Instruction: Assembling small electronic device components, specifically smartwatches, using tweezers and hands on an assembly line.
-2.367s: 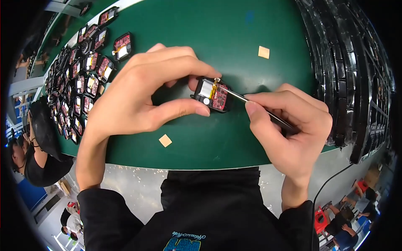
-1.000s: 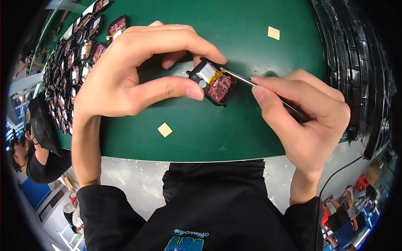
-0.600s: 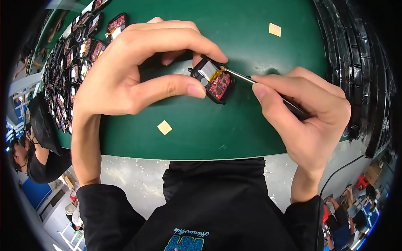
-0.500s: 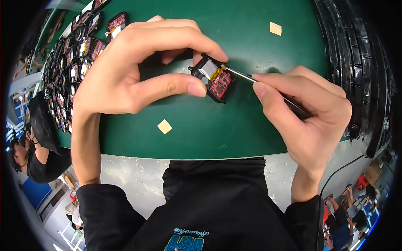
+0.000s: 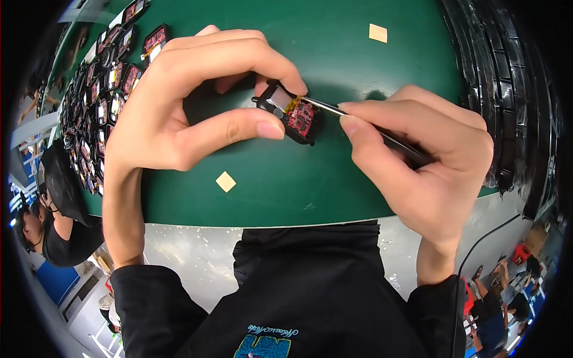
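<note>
One arched left hand (image 5: 158,107) pinches a black device (image 5: 299,118); the curled right hand (image 5: 427,152) grips a slim tool (image 5: 326,107)

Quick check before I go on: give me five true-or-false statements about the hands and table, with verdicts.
1. The left hand holds a black-cased device with a red circuit board. True.
2. The right hand grips a slim metal tool with a dark handle. True.
3. The tool's tip is well away from the device. False: it is at the device's edge, by the yellow strip.
4. Both pale beige squares lie beyond the device. False: one lies beyond it, the other nearer the person.
5. Many similar black-cased units lie toward the left on the green tabletop. True.
</note>
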`<state>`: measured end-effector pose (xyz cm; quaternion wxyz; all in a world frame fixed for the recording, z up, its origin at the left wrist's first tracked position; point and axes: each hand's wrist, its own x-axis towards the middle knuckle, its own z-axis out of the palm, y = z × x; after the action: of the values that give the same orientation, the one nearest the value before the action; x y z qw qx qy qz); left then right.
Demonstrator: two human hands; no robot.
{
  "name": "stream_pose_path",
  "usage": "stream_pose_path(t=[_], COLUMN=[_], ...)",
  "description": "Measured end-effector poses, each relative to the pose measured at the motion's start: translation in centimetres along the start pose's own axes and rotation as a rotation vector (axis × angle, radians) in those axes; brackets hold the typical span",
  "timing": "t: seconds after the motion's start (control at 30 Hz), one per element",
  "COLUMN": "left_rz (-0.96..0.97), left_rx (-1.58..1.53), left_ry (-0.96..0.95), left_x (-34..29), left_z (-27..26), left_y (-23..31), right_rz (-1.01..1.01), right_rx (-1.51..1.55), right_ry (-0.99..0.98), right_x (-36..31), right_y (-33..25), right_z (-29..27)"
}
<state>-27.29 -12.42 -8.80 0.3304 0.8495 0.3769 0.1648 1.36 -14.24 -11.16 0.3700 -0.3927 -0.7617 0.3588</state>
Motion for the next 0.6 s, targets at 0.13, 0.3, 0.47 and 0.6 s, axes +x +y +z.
stream_pose_path(t=[0.13, 0.3, 0.47, 0.6], left_rz=[0.047, 0.024, 0.066, 0.075], left_rx=[0.026, 0.026, 0.014, 0.018], left_ry=[-0.003, 0.013, 0.043, 0.030], left_x=[0.08, -0.20, -0.22, -0.13], left_z=[-0.03, 0.30, 0.39, 0.42], left_y=[0.08, 0.22, 0.35, 0.00], right_rz=[-0.034, -0.031, -0.019, -0.072], right_rx=[-0.002, 0.018, 0.010, 0.012], right_ry=[0.014, 0.006, 0.031, 0.030], right_x=[-0.01, -0.25, -0.50, -0.50], right_y=[0.00, 0.15, -0.34, 0.41], right_z=[-0.15, 0.08, 0.15, 0.19])
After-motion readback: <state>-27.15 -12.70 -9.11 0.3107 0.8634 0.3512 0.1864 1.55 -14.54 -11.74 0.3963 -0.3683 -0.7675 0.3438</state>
